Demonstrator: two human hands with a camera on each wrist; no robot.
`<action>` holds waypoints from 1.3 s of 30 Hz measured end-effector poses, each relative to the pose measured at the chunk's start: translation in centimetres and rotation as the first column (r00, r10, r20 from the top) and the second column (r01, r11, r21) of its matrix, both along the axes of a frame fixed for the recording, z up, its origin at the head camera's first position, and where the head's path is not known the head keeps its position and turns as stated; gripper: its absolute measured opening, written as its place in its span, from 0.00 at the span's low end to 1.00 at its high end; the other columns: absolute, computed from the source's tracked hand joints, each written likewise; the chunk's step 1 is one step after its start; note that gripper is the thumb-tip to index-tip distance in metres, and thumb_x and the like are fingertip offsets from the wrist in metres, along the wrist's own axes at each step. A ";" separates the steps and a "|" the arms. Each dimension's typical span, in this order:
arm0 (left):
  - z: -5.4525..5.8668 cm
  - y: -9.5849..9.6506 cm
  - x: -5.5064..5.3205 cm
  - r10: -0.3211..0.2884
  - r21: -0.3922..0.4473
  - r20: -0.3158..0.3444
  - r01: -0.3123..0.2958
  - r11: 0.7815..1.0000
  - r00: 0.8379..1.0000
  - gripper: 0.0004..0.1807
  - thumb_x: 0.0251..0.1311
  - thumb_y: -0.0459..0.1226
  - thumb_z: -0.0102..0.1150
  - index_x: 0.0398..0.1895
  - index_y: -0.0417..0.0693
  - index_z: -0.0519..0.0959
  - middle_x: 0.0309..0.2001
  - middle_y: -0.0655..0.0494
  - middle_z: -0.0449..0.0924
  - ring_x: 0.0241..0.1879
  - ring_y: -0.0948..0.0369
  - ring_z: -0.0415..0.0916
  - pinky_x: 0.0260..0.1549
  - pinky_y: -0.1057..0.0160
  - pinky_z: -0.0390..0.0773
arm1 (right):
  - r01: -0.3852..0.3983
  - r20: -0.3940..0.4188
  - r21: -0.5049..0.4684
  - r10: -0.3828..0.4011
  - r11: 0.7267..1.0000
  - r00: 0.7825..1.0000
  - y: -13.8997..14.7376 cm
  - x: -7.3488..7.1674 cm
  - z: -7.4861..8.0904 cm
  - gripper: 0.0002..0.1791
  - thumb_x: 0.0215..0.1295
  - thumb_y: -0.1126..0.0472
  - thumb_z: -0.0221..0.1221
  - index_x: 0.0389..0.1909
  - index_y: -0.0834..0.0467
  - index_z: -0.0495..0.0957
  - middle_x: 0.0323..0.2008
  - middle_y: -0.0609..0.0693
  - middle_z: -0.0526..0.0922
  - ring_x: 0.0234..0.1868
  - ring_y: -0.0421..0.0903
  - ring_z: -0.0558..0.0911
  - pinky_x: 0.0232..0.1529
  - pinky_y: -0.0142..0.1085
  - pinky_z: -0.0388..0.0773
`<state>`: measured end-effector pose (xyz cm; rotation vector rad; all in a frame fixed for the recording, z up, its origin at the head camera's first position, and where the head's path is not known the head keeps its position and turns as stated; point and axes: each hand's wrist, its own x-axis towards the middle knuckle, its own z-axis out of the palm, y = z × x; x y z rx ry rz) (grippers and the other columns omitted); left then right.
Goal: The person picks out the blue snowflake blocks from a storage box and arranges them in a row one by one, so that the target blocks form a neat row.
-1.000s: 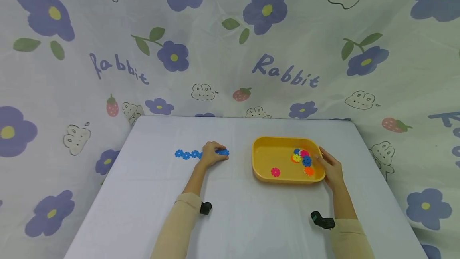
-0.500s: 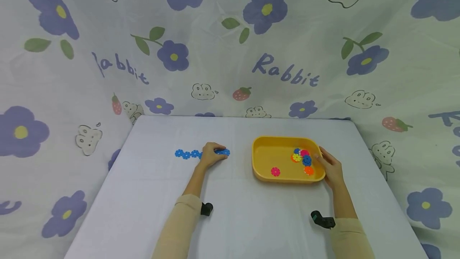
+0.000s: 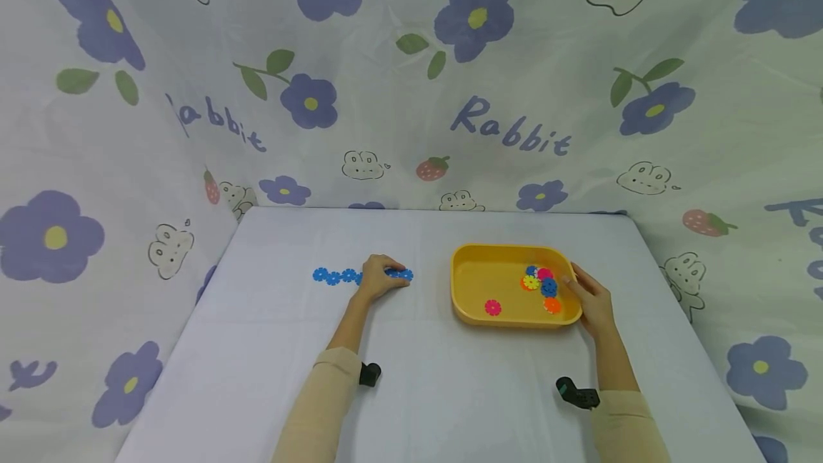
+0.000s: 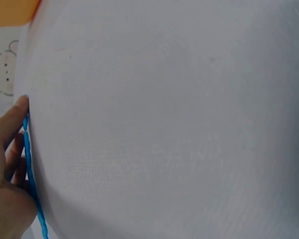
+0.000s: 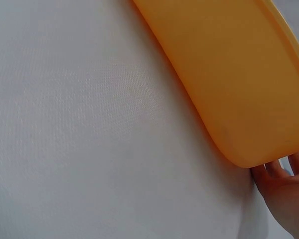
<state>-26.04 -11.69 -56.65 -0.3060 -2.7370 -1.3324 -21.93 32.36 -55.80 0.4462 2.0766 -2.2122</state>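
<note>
A row of blue notched discs (image 3: 333, 278), joined edge to edge, lies on the white table left of the middle. My left hand (image 3: 378, 279) holds it toward its right end, thumb on the near side and fingers on the far side, hiding part of the row. Seen from the left wrist, the row is a thin blue strip (image 4: 31, 174) beside the thumb and fingers. My right hand (image 3: 593, 300) grips the right end of a yellow tray (image 3: 476, 270), thumb over the rim. In the right wrist view, fingertips (image 5: 276, 168) touch the tray's outer wall.
Inside the tray, several discs in blue, yellow, pink and orange (image 3: 551, 305) are heaped toward the right end. A single pink disc (image 3: 492, 307) lies near its front wall. Behind the white table (image 3: 444, 391) hangs a patterned curtain (image 3: 386, 106).
The right end of the blue row has slid very slightly to the right at my left hand. My right hand and the tray stay in place. The curtain at left has shifted rightward.
</note>
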 end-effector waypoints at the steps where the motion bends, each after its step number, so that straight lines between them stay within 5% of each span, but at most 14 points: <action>1: 0.0 0.0 0.0 0.001 -0.007 -0.002 -0.001 1.000 1.000 0.17 0.37 0.35 0.76 0.34 0.37 0.85 0.36 0.45 0.83 0.47 0.47 0.71 0.54 0.46 0.64 | 0.001 0.001 -0.005 -0.001 1.000 1.000 0.0 0.0 0.0 0.36 0.63 0.52 0.60 0.70 0.53 0.59 0.68 0.54 0.59 0.53 0.33 0.69 0.49 0.23 0.71; 16: 0.2 0.1 0.1 0.018 -0.013 0.055 -0.017 1.000 0.998 0.17 0.39 0.35 0.75 0.36 0.38 0.85 0.38 0.46 0.83 0.49 0.48 0.69 0.56 0.46 0.63 | 0.004 0.007 -0.002 -0.004 1.000 1.000 0.0 0.0 0.0 0.37 0.63 0.52 0.60 0.70 0.54 0.58 0.71 0.56 0.55 0.59 0.38 0.67 0.46 0.19 0.72; 27: 0.8 -0.1 0.2 0.044 0.119 0.160 -0.064 0.991 0.986 0.25 0.43 0.35 0.74 0.48 0.36 0.80 0.48 0.43 0.80 0.52 0.48 0.74 0.55 0.51 0.71 | -0.010 0.013 0.009 0.010 1.000 1.000 0.1 -0.1 0.3 0.37 0.63 0.51 0.59 0.71 0.53 0.57 0.72 0.54 0.53 0.69 0.46 0.58 0.48 0.19 0.69; 33: 1.1 0.4 0.3 0.094 0.202 0.076 -0.108 0.973 0.993 0.24 0.47 0.34 0.71 0.49 0.36 0.79 0.50 0.41 0.79 0.54 0.47 0.72 0.56 0.48 0.69 | -0.009 0.033 -0.002 0.009 1.000 0.999 0.2 -0.1 0.3 0.37 0.63 0.51 0.60 0.71 0.52 0.57 0.73 0.54 0.52 0.71 0.48 0.55 0.48 0.19 0.69; 39: 2.3 2.9 0.5 0.094 0.319 -0.005 -0.088 0.944 0.996 0.22 0.49 0.33 0.69 0.48 0.32 0.79 0.49 0.41 0.79 0.51 0.46 0.72 0.56 0.48 0.70 | -0.008 0.037 -0.006 0.008 1.000 0.999 0.1 -0.1 0.2 0.38 0.62 0.51 0.60 0.71 0.52 0.57 0.73 0.54 0.52 0.70 0.47 0.57 0.47 0.18 0.70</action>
